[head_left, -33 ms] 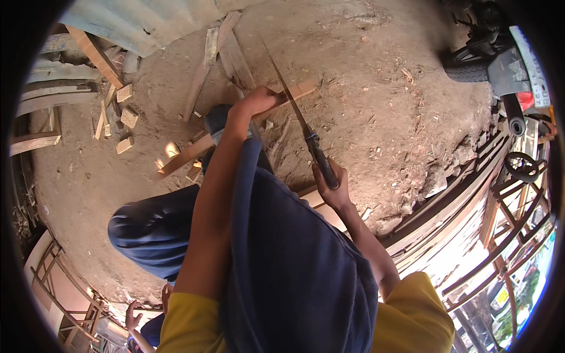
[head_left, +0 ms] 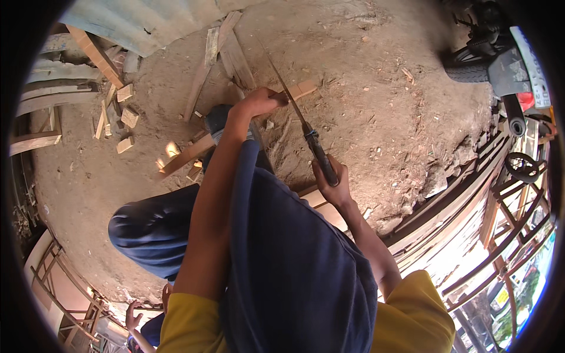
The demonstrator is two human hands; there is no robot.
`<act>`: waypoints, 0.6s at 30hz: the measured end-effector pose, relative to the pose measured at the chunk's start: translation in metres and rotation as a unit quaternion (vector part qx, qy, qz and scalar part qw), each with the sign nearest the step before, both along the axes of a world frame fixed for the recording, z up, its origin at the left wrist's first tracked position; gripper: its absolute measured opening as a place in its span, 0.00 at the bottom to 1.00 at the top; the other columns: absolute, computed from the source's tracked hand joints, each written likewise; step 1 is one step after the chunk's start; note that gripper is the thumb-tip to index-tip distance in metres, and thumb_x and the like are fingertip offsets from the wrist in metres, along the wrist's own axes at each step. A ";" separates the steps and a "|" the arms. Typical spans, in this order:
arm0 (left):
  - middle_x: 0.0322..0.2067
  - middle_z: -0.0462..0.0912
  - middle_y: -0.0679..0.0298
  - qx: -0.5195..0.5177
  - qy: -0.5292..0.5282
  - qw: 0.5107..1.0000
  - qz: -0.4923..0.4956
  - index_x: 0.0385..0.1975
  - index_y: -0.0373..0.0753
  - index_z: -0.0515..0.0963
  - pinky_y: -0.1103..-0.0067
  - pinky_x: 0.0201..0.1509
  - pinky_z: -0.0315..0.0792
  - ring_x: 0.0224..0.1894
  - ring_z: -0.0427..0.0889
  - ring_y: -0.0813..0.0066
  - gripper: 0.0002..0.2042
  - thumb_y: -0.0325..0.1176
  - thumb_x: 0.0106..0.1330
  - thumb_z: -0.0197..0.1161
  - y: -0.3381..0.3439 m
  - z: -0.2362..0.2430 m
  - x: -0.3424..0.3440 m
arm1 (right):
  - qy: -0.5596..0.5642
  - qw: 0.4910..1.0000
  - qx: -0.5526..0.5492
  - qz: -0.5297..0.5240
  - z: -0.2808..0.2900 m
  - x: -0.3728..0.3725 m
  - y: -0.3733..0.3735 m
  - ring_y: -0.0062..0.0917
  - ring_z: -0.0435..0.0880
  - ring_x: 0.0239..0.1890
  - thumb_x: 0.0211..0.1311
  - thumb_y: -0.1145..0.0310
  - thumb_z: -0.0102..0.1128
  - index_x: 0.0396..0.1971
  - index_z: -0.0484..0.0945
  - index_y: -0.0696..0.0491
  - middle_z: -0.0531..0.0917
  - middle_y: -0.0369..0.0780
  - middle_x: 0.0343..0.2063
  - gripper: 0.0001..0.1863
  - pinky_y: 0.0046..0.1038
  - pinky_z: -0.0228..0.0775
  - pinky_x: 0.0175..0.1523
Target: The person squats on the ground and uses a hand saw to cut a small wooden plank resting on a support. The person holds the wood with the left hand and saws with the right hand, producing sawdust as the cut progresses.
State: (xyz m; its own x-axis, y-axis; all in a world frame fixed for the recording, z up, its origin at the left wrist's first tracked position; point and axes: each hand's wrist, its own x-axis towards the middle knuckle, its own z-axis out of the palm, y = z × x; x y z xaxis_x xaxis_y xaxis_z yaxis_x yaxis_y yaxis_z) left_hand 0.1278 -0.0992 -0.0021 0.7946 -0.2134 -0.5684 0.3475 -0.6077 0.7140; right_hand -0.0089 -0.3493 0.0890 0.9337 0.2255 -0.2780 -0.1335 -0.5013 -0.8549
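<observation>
A long wooden strip (head_left: 303, 89) lies slantwise in front of me, its near end low on the left. My left hand (head_left: 258, 103) is closed around it close to the far right end. In my right hand (head_left: 336, 185) is the dark handle of a handsaw (head_left: 312, 140). The thin blade points away from me and crosses the strip just right of my left fingers. Pencil-like lines mark the strip beyond the blade. My left forearm and leg cover the strip's middle. Whether the teeth sit in a cut, I cannot tell.
Several short wood offcuts (head_left: 129, 117) lie on the dirt floor at left, beside longer boards (head_left: 235, 59). A corrugated metal sheet (head_left: 147, 23) stands at the far left. Stacked planks (head_left: 453, 194) and a motorcycle wheel (head_left: 468, 67) are at right. Another person's hand (head_left: 133, 317) shows at lower left.
My right hand and the saw have shifted very slightly forward. My left hand and the wooden strip stay about where they were.
</observation>
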 end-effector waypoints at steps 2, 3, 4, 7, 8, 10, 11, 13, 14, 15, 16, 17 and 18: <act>0.44 0.79 0.47 0.045 -0.044 0.997 -0.044 0.42 0.34 0.78 0.66 0.51 0.71 0.48 0.78 0.57 0.25 0.44 0.47 0.67 -0.003 0.004 0.002 | 0.020 1.000 0.002 0.004 -0.001 0.012 0.003 0.26 0.75 0.18 0.58 0.70 0.57 0.24 0.72 0.59 0.73 0.42 0.16 0.08 0.27 0.65 0.26; 0.44 0.79 0.48 0.109 -0.035 0.991 -0.063 0.42 0.34 0.78 0.66 0.50 0.72 0.48 0.78 0.57 0.23 0.42 0.47 0.67 -0.003 0.006 0.007 | 0.016 1.000 0.013 0.003 -0.004 0.015 0.002 0.26 0.75 0.18 0.58 0.70 0.57 0.24 0.71 0.59 0.73 0.42 0.16 0.09 0.27 0.64 0.25; 0.44 0.79 0.48 0.171 -0.022 0.982 -0.077 0.41 0.35 0.78 0.66 0.49 0.73 0.48 0.78 0.56 0.22 0.39 0.46 0.67 -0.004 0.006 0.006 | 0.015 1.000 0.023 0.005 -0.005 0.016 0.000 0.26 0.75 0.18 0.58 0.70 0.57 0.24 0.71 0.59 0.73 0.42 0.16 0.09 0.27 0.64 0.25; 0.43 0.79 0.50 0.211 -0.007 0.977 -0.020 0.39 0.36 0.79 0.67 0.46 0.75 0.46 0.79 0.55 0.18 0.33 0.47 0.66 -0.015 0.001 0.003 | 0.034 0.999 -0.018 0.014 0.005 -0.002 -0.015 0.24 0.75 0.18 0.59 0.71 0.56 0.24 0.72 0.59 0.73 0.41 0.16 0.08 0.27 0.64 0.24; 0.43 0.79 0.50 0.214 -0.016 0.977 -0.015 0.39 0.36 0.79 0.67 0.47 0.75 0.46 0.79 0.55 0.17 0.33 0.48 0.65 -0.015 0.004 0.002 | 0.030 0.998 -0.038 0.026 0.009 -0.014 -0.025 0.24 0.75 0.18 0.59 0.72 0.56 0.24 0.71 0.59 0.73 0.41 0.16 0.08 0.27 0.64 0.24; 0.42 0.80 0.50 0.217 -0.035 0.975 -0.008 0.39 0.36 0.79 0.66 0.47 0.74 0.46 0.79 0.55 0.16 0.31 0.49 0.63 -0.017 0.007 -0.003 | 0.038 0.998 -0.040 0.018 0.021 -0.039 -0.041 0.26 0.76 0.18 0.59 0.73 0.56 0.24 0.71 0.59 0.74 0.42 0.16 0.07 0.28 0.65 0.23; 0.42 0.80 0.50 0.219 -0.036 0.975 -0.001 0.39 0.36 0.79 0.66 0.47 0.74 0.46 0.79 0.55 0.16 0.31 0.49 0.63 -0.016 0.007 -0.004 | 0.048 0.998 -0.039 0.012 0.021 -0.040 -0.040 0.26 0.76 0.18 0.59 0.73 0.55 0.24 0.71 0.59 0.74 0.42 0.16 0.07 0.28 0.65 0.24; 0.41 0.80 0.50 0.217 -0.039 0.975 0.017 0.39 0.36 0.79 0.66 0.47 0.74 0.46 0.79 0.55 0.16 0.32 0.49 0.63 -0.017 0.009 -0.005 | 0.066 0.997 -0.042 0.001 0.023 -0.039 -0.036 0.27 0.76 0.18 0.59 0.73 0.55 0.24 0.71 0.59 0.74 0.42 0.17 0.07 0.28 0.65 0.24; 0.41 0.80 0.51 0.213 -0.021 0.977 0.009 0.39 0.36 0.79 0.66 0.47 0.75 0.46 0.79 0.55 0.16 0.32 0.49 0.63 -0.017 0.011 -0.002 | 0.027 0.998 -0.054 0.030 0.013 -0.030 -0.029 0.26 0.76 0.18 0.59 0.73 0.55 0.26 0.72 0.59 0.74 0.42 0.17 0.06 0.28 0.65 0.24; 0.41 0.80 0.51 0.208 -0.004 0.978 0.001 0.40 0.36 0.79 0.66 0.47 0.75 0.46 0.79 0.55 0.16 0.32 0.49 0.63 -0.016 0.014 0.001 | 0.006 1.000 -0.018 0.023 -0.001 -0.020 -0.023 0.25 0.75 0.18 0.58 0.73 0.55 0.24 0.71 0.59 0.74 0.42 0.17 0.07 0.29 0.65 0.24; 0.42 0.80 0.51 0.206 0.015 0.978 -0.011 0.40 0.36 0.79 0.66 0.47 0.75 0.46 0.79 0.55 0.16 0.31 0.49 0.63 -0.018 0.013 0.003 | 0.002 1.000 -0.017 0.015 -0.008 -0.007 -0.012 0.25 0.75 0.18 0.58 0.73 0.56 0.24 0.71 0.59 0.74 0.42 0.17 0.07 0.28 0.65 0.24; 0.42 0.80 0.51 0.204 0.013 0.979 -0.010 0.40 0.37 0.79 0.66 0.47 0.75 0.46 0.79 0.55 0.16 0.32 0.49 0.63 -0.016 0.012 0.004 | -0.001 1.000 -0.010 0.012 -0.010 0.004 -0.001 0.25 0.75 0.18 0.58 0.73 0.56 0.23 0.70 0.59 0.74 0.42 0.17 0.07 0.28 0.65 0.24; 0.42 0.80 0.51 0.201 0.012 0.979 -0.009 0.40 0.37 0.79 0.66 0.47 0.75 0.46 0.79 0.56 0.16 0.32 0.49 0.63 -0.015 0.011 0.004 | -0.007 1.000 -0.002 0.010 -0.004 0.010 0.003 0.25 0.74 0.18 0.58 0.73 0.56 0.22 0.70 0.59 0.74 0.42 0.16 0.08 0.28 0.64 0.24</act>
